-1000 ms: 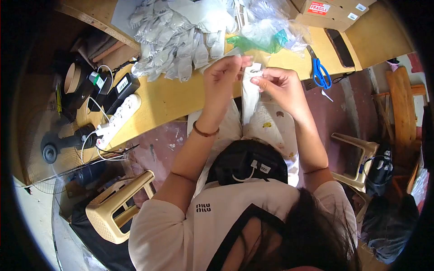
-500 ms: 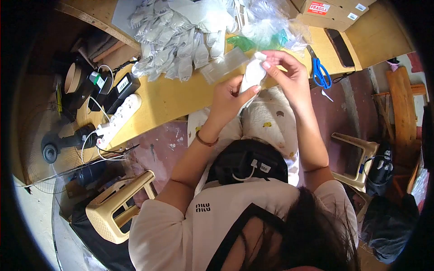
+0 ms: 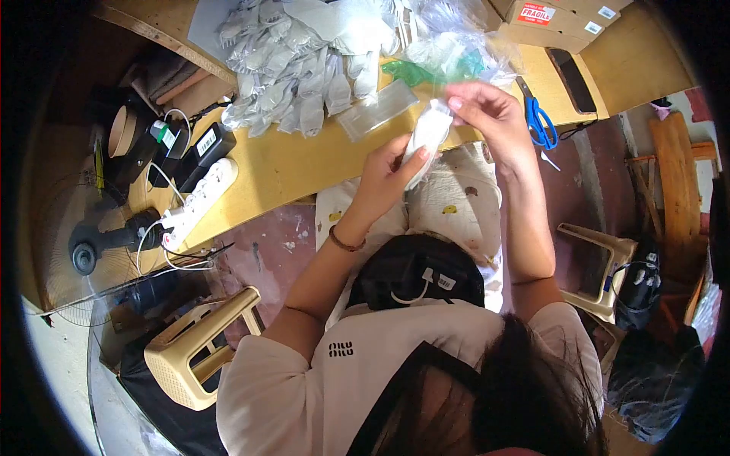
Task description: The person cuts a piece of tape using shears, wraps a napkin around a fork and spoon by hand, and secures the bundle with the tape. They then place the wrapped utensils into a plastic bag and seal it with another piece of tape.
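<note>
My left hand (image 3: 390, 169) is closed around the lower part of a white cutlery packet (image 3: 430, 131), thumb on its front. The packet is long and narrow, tilted, and seems to be wrapped in clear plastic. My right hand (image 3: 490, 118) is at the packet's top end, thumb and forefinger pinched together. What lies between those fingertips is too small to make out. Just beyond, on the table, lies a flat clear plastic sleeve (image 3: 378, 110). A large pile of wrapped plastic forks and spoons (image 3: 293, 72) spreads behind it.
Blue-handled scissors (image 3: 541, 125) and a phone (image 3: 571, 81) lie on the right of the table (image 3: 285, 173). Green and clear plastic bags (image 3: 445, 61) and a cardboard box (image 3: 555, 26) stand behind. A power strip (image 3: 201, 201) and a fan (image 3: 87, 254) are at left.
My right hand has moved slightly up and to the right, off the packet's face. The packet has turned a little in my left hand and its top sits lower.
</note>
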{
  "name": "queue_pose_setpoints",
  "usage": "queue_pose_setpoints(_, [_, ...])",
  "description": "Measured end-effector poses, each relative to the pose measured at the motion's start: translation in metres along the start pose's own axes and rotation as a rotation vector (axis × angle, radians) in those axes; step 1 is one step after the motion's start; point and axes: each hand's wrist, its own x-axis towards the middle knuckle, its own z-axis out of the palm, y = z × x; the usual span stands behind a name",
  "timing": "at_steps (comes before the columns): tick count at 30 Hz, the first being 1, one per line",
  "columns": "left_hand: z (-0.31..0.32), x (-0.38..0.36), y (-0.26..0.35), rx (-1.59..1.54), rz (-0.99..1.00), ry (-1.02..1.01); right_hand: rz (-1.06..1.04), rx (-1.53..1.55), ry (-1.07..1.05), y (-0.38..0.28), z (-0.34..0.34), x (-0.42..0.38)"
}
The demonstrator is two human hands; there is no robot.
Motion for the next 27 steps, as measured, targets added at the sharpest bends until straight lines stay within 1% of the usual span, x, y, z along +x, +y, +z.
queue_pose_setpoints(1, [0.000,0.000,0.000,-0.024,-0.012,-0.003,-0.019,-0.003,-0.001,0.004,-0.001,-0.001])
queue_pose_setpoints(4, [-0.008,0.000,-0.008,0.015,-0.087,-0.100,-0.061,-0.001,0.026,0.006,0.000,-0.001])
queue_pose_setpoints(6, [-0.013,-0.002,-0.005,0.147,-0.127,-0.082,-0.071,0.018,0.086,-0.001,0.002,-0.002])
queue_pose_setpoints(7, [-0.014,-0.003,-0.004,0.214,-0.147,-0.072,-0.100,0.032,0.075,0.000,0.000,-0.001])
queue_pose_setpoints(9, [-0.009,-0.005,-0.011,0.100,-0.037,0.017,-0.158,0.060,0.053,0.004,-0.007,0.002])
queue_pose_setpoints(10, [-0.007,-0.005,-0.013,0.043,0.018,0.062,-0.151,0.077,0.078,0.004,-0.006,0.001])
queue_pose_setpoints(12, [-0.006,-0.006,-0.009,-0.040,0.001,0.029,-0.135,0.111,0.127,0.001,-0.002,-0.001])
queue_pose_setpoints(13, [-0.005,-0.005,-0.007,-0.081,-0.008,0.013,-0.129,0.126,0.109,0.001,-0.002,-0.001])
queue_pose_setpoints(15, [-0.001,-0.003,-0.004,-0.116,-0.099,-0.084,-0.116,0.157,0.072,0.003,-0.005,-0.002])
queue_pose_setpoints(16, [-0.001,-0.002,-0.004,-0.133,-0.144,-0.132,-0.121,0.184,0.086,0.004,-0.008,-0.001])
queue_pose_setpoints(18, [-0.004,-0.002,-0.011,-0.012,-0.141,-0.147,-0.131,0.236,0.114,0.005,-0.011,0.001])
queue_pose_setpoints(21, [-0.008,-0.001,-0.020,0.171,-0.102,-0.113,-0.218,0.296,0.343,-0.002,0.008,0.002])
queue_pose_setpoints(22, [-0.008,-0.001,-0.021,0.232,-0.084,-0.092,-0.171,0.218,0.276,-0.001,0.010,0.001])
queue_pose_setpoints(24, [-0.005,-0.002,-0.011,0.233,-0.047,-0.070,-0.076,0.063,0.142,0.001,0.013,-0.002])
queue_pose_setpoints(25, [-0.003,-0.003,-0.006,0.234,-0.028,-0.059,-0.023,0.031,0.028,0.003,0.011,-0.004])
queue_pose_setpoints(27, [0.008,-0.002,-0.005,0.114,0.027,-0.028,0.081,-0.034,-0.202,0.008,0.005,-0.007])
